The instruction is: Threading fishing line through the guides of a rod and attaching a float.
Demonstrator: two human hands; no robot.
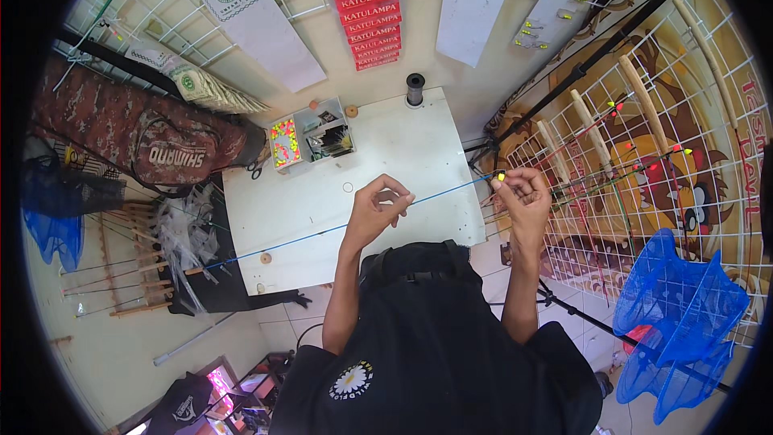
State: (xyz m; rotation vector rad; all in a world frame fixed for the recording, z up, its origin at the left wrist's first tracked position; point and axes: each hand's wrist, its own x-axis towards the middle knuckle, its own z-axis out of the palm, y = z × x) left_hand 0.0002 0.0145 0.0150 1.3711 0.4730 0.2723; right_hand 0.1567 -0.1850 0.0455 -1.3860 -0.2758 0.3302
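Note:
A thin blue rod [322,230] runs slantwise over the white table [403,145], from lower left up to the right. My left hand [378,208] pinches the rod near its middle, fingers curled around it. My right hand [523,193] holds the rod's tip, where a small yellow-green piece [500,177] sits between the fingertips. Both forearms rise from my black shirt at the bottom of the picture.
On the table stand a compartment box of bright small parts [310,139], a black spool [415,89] and scissors [256,168]. A camouflage bag [137,133] lies left, a wire grid with rods [644,145] right, blue nets [684,314] lower right.

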